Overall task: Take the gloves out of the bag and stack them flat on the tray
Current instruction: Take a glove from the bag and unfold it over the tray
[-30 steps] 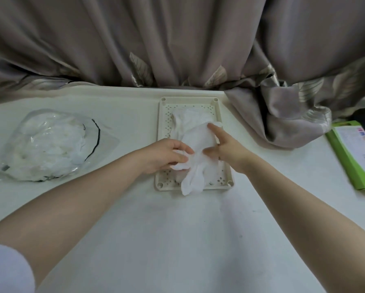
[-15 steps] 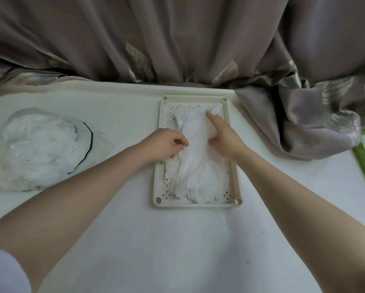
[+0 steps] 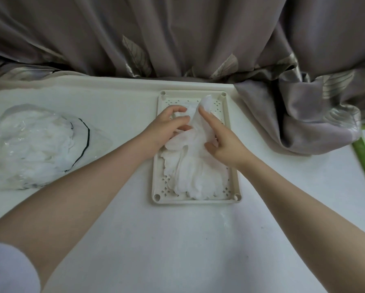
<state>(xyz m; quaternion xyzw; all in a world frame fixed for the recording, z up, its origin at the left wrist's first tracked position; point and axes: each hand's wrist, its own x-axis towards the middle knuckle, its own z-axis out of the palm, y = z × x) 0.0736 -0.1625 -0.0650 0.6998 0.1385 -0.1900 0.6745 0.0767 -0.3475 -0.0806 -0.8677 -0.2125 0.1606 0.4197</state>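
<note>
Hands, left hand [image 3: 166, 127] and right hand [image 3: 224, 144], pinch white glove [image 3: 198, 132] over tray [image 3: 155, 166]; writing unreadable.

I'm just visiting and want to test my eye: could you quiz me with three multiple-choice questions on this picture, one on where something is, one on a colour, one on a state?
1. Where does the clear plastic bag of white gloves lie?
A. left of the tray
B. on the tray
C. right of the tray

2. What colour is the perforated plastic tray?
A. blue
B. cream
C. black

3. How does the topmost thin white glove lie?
A. fully flat
B. far end lifted
C. still in the bag

Answers:
1 A: the bag rests on the white table beyond the left hand.
2 B: its rim and floor are pale cream.
3 B: its far end stands above the pile beside the right hand.
</note>
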